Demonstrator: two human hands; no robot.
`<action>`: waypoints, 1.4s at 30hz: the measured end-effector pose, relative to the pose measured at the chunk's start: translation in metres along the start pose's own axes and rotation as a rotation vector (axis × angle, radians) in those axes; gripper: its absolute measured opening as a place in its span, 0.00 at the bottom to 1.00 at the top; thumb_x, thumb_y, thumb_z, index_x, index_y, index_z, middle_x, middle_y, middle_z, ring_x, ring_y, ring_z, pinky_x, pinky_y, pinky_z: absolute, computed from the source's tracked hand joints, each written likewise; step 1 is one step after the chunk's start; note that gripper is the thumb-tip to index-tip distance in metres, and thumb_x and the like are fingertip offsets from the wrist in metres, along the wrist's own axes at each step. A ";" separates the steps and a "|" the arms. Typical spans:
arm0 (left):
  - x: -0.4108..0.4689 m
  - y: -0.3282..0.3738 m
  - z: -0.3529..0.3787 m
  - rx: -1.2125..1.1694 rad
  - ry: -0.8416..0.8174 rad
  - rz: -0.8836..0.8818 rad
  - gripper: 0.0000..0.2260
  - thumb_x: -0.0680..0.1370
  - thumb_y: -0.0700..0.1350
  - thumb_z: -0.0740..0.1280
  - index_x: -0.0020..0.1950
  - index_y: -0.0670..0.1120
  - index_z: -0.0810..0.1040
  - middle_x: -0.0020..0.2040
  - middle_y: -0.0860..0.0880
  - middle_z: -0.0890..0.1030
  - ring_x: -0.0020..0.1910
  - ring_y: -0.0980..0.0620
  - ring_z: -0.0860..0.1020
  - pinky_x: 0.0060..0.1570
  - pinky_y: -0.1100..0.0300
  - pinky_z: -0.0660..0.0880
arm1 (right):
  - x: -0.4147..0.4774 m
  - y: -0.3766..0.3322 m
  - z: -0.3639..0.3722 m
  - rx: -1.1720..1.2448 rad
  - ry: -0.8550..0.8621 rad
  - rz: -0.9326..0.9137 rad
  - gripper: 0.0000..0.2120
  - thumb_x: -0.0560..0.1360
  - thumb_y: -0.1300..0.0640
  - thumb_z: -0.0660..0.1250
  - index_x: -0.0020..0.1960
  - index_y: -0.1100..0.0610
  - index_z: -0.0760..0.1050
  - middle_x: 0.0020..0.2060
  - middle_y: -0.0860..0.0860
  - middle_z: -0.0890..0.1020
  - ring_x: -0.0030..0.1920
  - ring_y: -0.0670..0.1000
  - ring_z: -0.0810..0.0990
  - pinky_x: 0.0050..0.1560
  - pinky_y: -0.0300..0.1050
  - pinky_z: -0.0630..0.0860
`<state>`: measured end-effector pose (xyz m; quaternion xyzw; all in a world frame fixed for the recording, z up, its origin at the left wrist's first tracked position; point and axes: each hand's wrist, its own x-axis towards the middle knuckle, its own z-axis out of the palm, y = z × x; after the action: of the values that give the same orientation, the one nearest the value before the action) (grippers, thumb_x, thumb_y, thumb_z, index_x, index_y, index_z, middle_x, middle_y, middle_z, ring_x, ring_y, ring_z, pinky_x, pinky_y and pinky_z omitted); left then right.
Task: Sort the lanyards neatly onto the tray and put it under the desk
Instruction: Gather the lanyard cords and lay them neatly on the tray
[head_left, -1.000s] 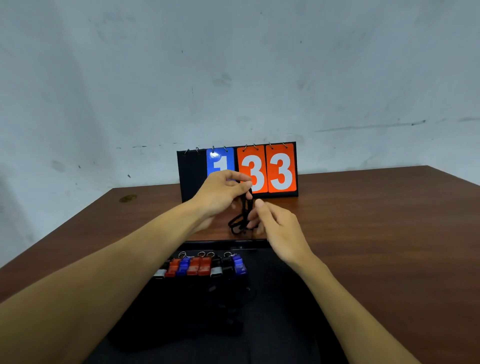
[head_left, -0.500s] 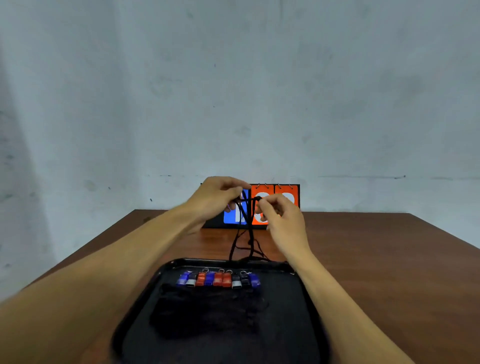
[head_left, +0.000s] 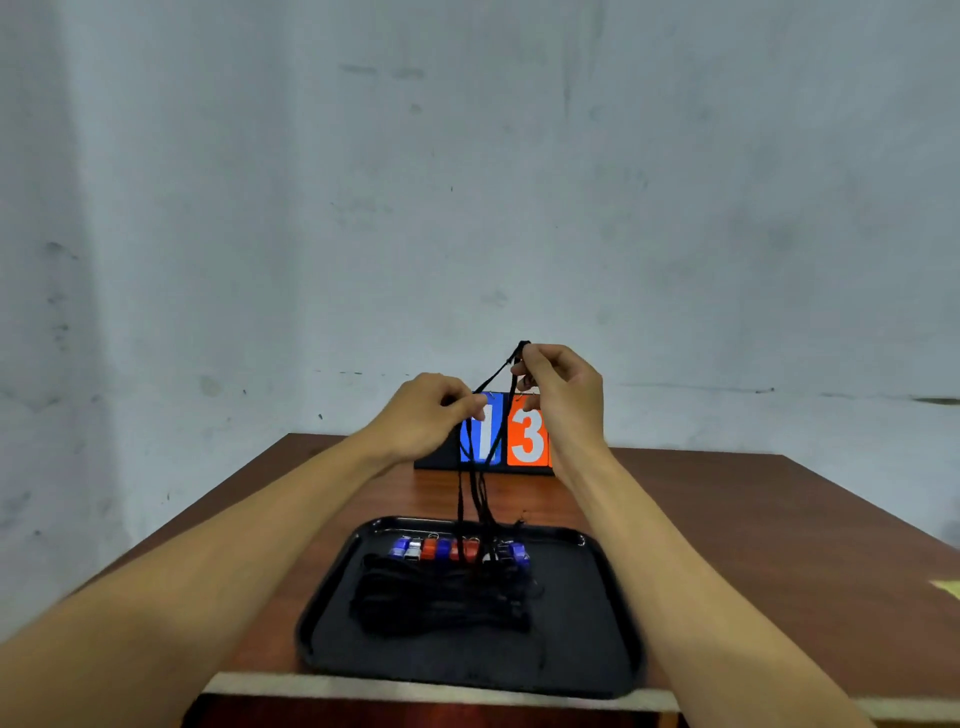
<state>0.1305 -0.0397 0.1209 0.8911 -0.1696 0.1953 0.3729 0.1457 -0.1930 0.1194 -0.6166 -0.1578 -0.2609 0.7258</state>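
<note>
We see both hands held up above the black tray (head_left: 571, 629). The right hand (head_left: 563, 395) pinches the top of a black lanyard (head_left: 472, 493), and the left hand (head_left: 426, 415) pinches it a bit lower down. The strands hang from them down to the tray. The tray sits on the brown desk (head_left: 753, 545), at its near edge. On it lies a pile of black cords (head_left: 441, 605), with a row of blue, red and silver clips (head_left: 457, 550) along the far side. Behind the hands stands a flip scoreboard (head_left: 525, 436).
</note>
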 end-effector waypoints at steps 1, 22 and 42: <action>0.000 -0.001 0.001 0.001 0.010 -0.006 0.12 0.80 0.50 0.62 0.44 0.46 0.82 0.41 0.56 0.78 0.41 0.60 0.73 0.45 0.62 0.67 | -0.002 -0.001 0.001 0.009 0.000 0.013 0.07 0.77 0.57 0.65 0.46 0.61 0.78 0.34 0.47 0.81 0.32 0.41 0.78 0.33 0.38 0.74; 0.145 -0.103 0.109 -0.415 0.414 -0.207 0.17 0.78 0.32 0.58 0.65 0.43 0.76 0.63 0.48 0.75 0.61 0.55 0.74 0.62 0.64 0.70 | 0.093 0.140 -0.015 0.173 0.176 0.285 0.08 0.79 0.58 0.62 0.43 0.54 0.78 0.41 0.52 0.82 0.50 0.53 0.81 0.56 0.55 0.78; 0.098 -0.100 0.124 -0.567 -0.502 -0.203 0.21 0.72 0.40 0.70 0.65 0.48 0.75 0.62 0.52 0.78 0.64 0.55 0.73 0.61 0.59 0.68 | 0.085 0.126 -0.007 0.007 0.106 0.214 0.10 0.76 0.58 0.67 0.36 0.53 0.78 0.24 0.40 0.76 0.31 0.42 0.73 0.32 0.35 0.69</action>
<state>0.2875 -0.0793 0.0270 0.7851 -0.2140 -0.1212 0.5685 0.2859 -0.2026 0.0626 -0.6126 -0.0535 -0.2135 0.7591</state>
